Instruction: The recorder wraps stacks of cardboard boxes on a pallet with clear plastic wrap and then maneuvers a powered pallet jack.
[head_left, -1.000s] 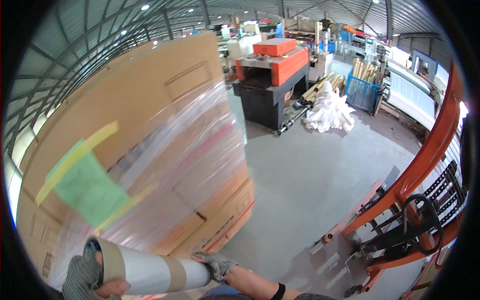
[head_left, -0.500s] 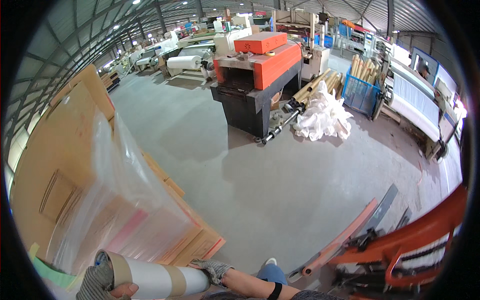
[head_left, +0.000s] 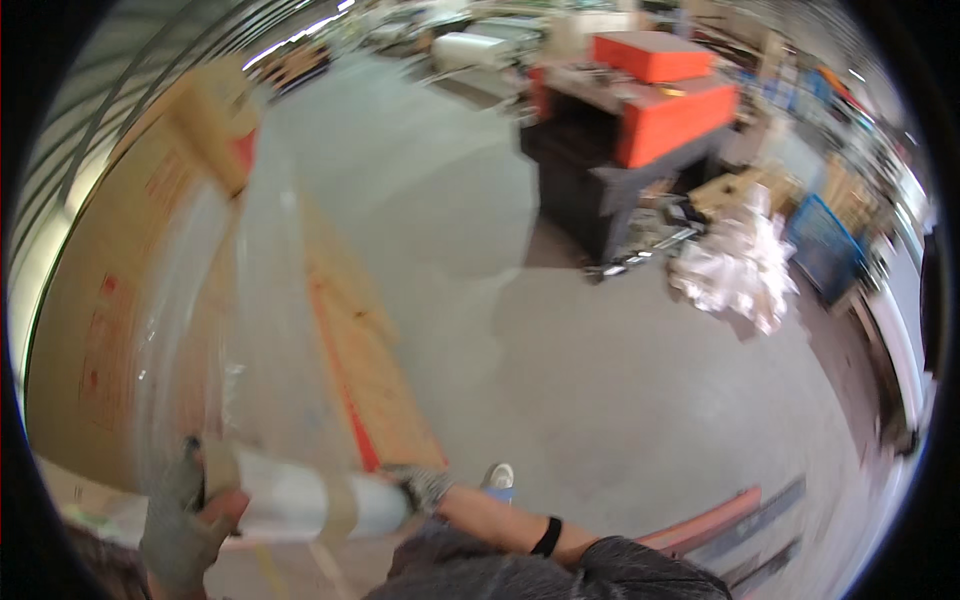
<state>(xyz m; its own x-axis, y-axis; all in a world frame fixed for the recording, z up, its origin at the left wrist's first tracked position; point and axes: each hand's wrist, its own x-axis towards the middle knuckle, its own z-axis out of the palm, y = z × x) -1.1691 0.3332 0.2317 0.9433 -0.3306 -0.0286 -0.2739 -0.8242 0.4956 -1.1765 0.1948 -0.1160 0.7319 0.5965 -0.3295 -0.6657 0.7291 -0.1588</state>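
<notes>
A white roll (head_left: 285, 495), perhaps plastic film, lies crosswise in front of my body. A brown band circles it near the middle, and another brown ring shows at its left end. My left hand (head_left: 188, 530), in a grey knit glove with bare fingertips, is closed on the left end. At the opposite end my gloved right hand (head_left: 425, 487) grips the roll; its fingers are partly hidden. Just beyond the roll stands a stack of large cardboard boxes (head_left: 120, 300), partly covered by clear plastic film (head_left: 265, 330). Motion blurs the picture.
An orange and black machine (head_left: 675, 120) stands across the grey floor. Beside it are a heap of white cloth (head_left: 740, 265) and a blue crate (head_left: 825, 245) of tubes. The orange forks (head_left: 705, 520) of a lifting cart lie at lower right.
My view has swung left and down, so the machine and cloth heap sit farther right and the cart is mostly out of view. Both hands still hold the roll.
</notes>
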